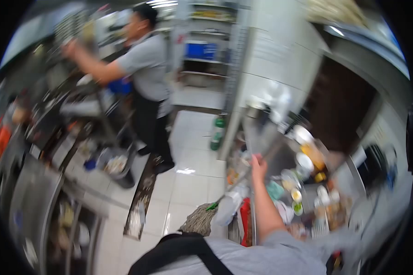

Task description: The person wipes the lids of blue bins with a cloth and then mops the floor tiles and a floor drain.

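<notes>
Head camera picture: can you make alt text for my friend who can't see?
A bare right hand holds the thin handle of a grey string mop beside a cluttered steel counter. Across the white-tiled floor, a co-worker in a grey shirt and black apron reaches out.

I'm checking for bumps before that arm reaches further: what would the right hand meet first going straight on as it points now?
Probably one of the blurred containers at the far end of the steel counter, ahead of the right hand. Depth is unclear, though.
</notes>
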`<state>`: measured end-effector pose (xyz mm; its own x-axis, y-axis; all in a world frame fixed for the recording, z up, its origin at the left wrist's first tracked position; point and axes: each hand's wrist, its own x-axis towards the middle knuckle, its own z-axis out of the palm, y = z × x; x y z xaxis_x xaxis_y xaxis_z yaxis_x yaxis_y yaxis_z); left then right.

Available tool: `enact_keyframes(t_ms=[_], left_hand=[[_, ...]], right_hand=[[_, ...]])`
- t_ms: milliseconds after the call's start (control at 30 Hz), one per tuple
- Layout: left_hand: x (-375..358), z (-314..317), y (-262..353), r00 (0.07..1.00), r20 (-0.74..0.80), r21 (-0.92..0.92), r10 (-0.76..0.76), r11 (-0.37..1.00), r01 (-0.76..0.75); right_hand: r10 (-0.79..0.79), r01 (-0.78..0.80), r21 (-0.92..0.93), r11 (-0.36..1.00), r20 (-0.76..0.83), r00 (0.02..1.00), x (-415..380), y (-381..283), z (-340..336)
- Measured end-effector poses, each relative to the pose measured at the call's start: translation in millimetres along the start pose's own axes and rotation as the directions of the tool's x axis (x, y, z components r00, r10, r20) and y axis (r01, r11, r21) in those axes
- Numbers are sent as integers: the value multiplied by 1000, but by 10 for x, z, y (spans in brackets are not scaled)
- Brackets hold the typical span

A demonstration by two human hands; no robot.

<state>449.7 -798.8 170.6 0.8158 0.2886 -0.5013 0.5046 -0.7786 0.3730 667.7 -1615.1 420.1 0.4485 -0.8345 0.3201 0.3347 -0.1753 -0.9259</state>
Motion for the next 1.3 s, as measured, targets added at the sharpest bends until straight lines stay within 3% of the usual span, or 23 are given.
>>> enact_keyframes(t_ms=[67, 100, 133, 167, 233, 333, 367, 400, 467, 500, 533, 600, 667, 733, 833, 867, 967, 1000, 1133, 1200, 1233, 1267, 1300], left_hand=[[131, 393, -157, 987, -116, 34, 112, 994, -109], [-98, 161, 276, 995, -89, -88, 36, 995, -44], [-331, -118, 871, 980, -145, -119, 133, 981, -150], [-310, -156, 1038, 946, -160, -148, 282, 941, -305], [-453, -301, 1375, 931, -121, -129, 343, 925, -358], [-765, -386, 1438, 980, -61, -224, 190, 954, -199], [-819, -309, 1256, 988, -45, -245, 147, 957, -154], [-900, -191, 1025, 992, -45, -261, 122, 957, -129], [-1057, 177, 339, 998, 22, -153, -59, 986, 62], [-1131, 401, -88, 981, 60, -143, -186, 971, 193], [-1236, 678, -527, 954, 78, -162, -290, 940, 300], [-1486, 1264, -1389, 913, 44, -132, -406, 903, 408], [-1990, 1313, -1503, 820, 2, -226, -573, 798, 558], [-2385, 1299, -1446, 740, 40, -387, -672, 672, 631], [-2674, 1586, -1545, 773, 42, -499, -633, 657, 565], [-2772, 1665, -1559, 798, 56, -479, -600, 685, 549], [-3035, 1585, -1623, 844, 137, -524, -519, 685, 507], [-3067, 1631, -1694, 870, 106, -556, -482, 696, 454], [-3203, 1165, -1879, 910, -187, -680, -371, 717, 153], [-3232, 545, -1747, 821, -496, -691, -281, 700, -178], [-3309, 108, -1622, 794, -574, -673, -203, 669, -315], [-3394, -322, -1470, 710, -694, -564, -120, 704, -432], [-3423, -679, -1328, 518, -854, -378, -41, 734, -564]], right_hand=[[221, -177, -330, 927, 100, 970, -454, 636, -79], [190, -165, -227, 960, 93, 977, -799, 901, -82], [158, -138, -471, 871, 3, 987, -1062, 1181, -105], [196, -130, -398, 908, 128, 972, -1235, 1360, -143], [286, -237, -284, 929, 149, 946, -1476, 1674, -43], [86, 39, -268, 963, 441, 893, -1319, 1484, 469], [87, 8, -211, 977, 437, 895, -1163, 1369, 674], [92, -26, -156, 987, 430, 898, -979, 1163, 942], [-87, 161, -135, 978, 439, 894, -737, 497, 1390], [-114, 189, -62, 980, 600, 792, -479, 347, 1495], [-18, 41, -31, 999, 531, 847, -689, -240, 1748], [-50, 38, 33, 999, 648, 760, -962, -1027, 1985], [-127, -13, 181, 983, 742, 659, -1194, -1326, 2107], [-209, -121, 290, 949, 870, 446, -1756, -1849, 2170], [-403, -279, 409, 869, 911, 81, -2616, -2540, 2268], [-406, -366, 386, 847, 913, 24, -2958, -2782, 2272], [-419, -493, 337, 802, 906, -62, -3864, -3578, 2259], [-427, -489, 362, 794, 904, -23, -4218, -3791, 2241], [-631, -568, 450, 689, 758, -166, -5520, -4649, 2214], [-674, -579, 469, 667, 711, -200, -6107, -5102, 2070], [-711, -760, 279, 587, 627, -319, -6109, -5166, 2296], [-739, -801, 209, 560, 564, -369, -6335, -5327, 2252], [-765, -834, 137, 535, 497, -409, -6552, -5515, 2196]])
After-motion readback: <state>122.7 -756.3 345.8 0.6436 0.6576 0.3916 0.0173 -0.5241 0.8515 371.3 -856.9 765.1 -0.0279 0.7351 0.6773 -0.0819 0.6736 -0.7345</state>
